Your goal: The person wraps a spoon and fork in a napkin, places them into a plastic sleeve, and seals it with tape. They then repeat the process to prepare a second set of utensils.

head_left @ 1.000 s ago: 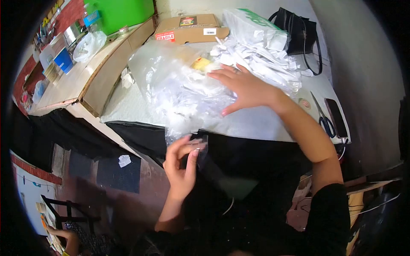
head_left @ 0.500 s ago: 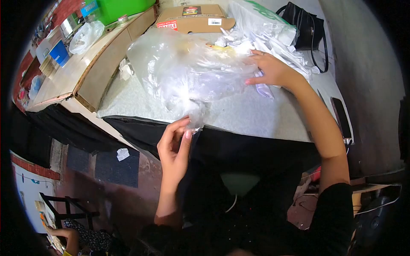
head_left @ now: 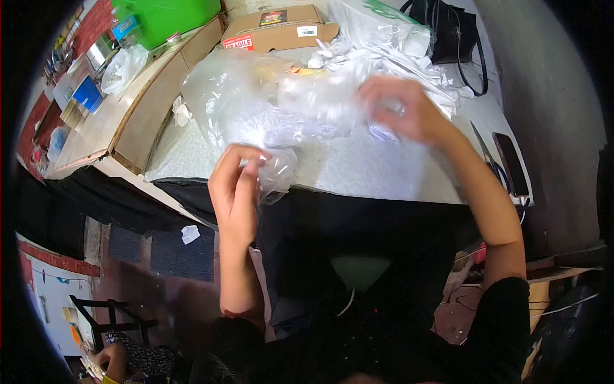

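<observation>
A large clear plastic bag (head_left: 217,96) with pale contents lies across the white-topped table. My left hand (head_left: 233,192) pinches its gathered end near the front edge, thumb against fingers, and loose film hangs below the pinch. My right hand (head_left: 409,112) is at the bag's right side, its fingers smeared by motion. Just beneath those fingers lies a small purplish packet (head_left: 384,132). Behind the bag and my right hand is a heap of white paper strips (head_left: 416,67).
At the back stand a brown cardboard box (head_left: 275,32) and a black handbag (head_left: 441,32). A phone (head_left: 510,163) and scissors (head_left: 487,153) lie at right. The left counter holds a blue cup (head_left: 88,95) and a green bin (head_left: 169,19). Another person's arm (head_left: 112,358) shows lower left.
My left hand has moved left and up with the bag's gathered end. My right hand has shifted slightly right and blurred, its fingers no longer spread on the bag. The scissors now show beside the phone.
</observation>
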`<state>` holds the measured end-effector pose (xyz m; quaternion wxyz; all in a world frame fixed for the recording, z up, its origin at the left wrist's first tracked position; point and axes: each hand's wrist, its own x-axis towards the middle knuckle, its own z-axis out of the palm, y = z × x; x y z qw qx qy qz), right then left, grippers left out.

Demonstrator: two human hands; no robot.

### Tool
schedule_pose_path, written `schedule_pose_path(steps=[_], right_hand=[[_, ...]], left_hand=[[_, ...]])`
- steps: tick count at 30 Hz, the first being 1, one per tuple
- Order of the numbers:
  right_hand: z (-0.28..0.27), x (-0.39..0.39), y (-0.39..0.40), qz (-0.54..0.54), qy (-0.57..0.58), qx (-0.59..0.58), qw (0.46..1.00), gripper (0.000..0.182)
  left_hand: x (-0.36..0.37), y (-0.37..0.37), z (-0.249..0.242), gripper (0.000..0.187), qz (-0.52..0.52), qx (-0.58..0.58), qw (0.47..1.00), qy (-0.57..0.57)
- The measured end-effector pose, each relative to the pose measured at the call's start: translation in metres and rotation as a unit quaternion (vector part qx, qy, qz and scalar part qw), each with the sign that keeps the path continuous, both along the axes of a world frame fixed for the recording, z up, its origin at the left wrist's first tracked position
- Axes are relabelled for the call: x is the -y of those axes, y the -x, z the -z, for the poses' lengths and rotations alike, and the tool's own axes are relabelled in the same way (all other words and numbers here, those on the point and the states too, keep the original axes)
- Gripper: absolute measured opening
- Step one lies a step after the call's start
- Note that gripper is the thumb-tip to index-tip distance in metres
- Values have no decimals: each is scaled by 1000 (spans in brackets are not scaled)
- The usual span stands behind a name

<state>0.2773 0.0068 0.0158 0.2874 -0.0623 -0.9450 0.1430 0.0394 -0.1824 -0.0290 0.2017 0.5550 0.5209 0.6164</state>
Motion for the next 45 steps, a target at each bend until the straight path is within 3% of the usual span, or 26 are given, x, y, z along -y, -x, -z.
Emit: schedule_pose_path(steps=[5,7,10,13,17,20,23,26,31,35,38,40,41,45], right_hand=[[28,63,16,-13,-240,183,953,16],[29,71,13,25,-223,126,966,17],[27,66,10,76,-127,88,985,19],[32,50,10,149,-24,93,984,19],[31,44,19,252,14,97,963,18],[44,39,28,249,-116,101,956,15],[44,41,36,278,-147,114,942,17],[28,42,31,303,-86,89,945,17],[1,63,-7,366,-103,2,925,14],[-1,74,-38,385,-63,-34,920,14],[8,77,-54,372,-14,-141,917,13],[9,91,-58,333,110,-162,923,13],[11,98,-61,310,172,-172,919,14],[31,114,-75,247,361,-178,882,20]], left_hand=[[-41,-13,-27,17,22,-326,944,-45],[-65,-10,-12,19,57,-420,902,-82],[-75,-7,-7,20,59,-429,902,9],[-79,-6,2,26,54,-362,928,68],[-79,-8,12,29,44,-323,945,17],[-78,-8,10,34,44,-301,952,37],[-78,-9,9,36,40,-297,953,53],[-78,-8,11,37,24,-308,950,45],[-79,-8,13,36,8,-334,942,26],[-75,-17,-1,32,15,-229,973,30],[-65,-37,-15,41,45,-98,993,36],[-66,-55,-17,52,102,-20,995,-7],[-67,-63,-15,63,141,-34,989,2],[-68,-112,-1,60,241,-8,971,-5]])
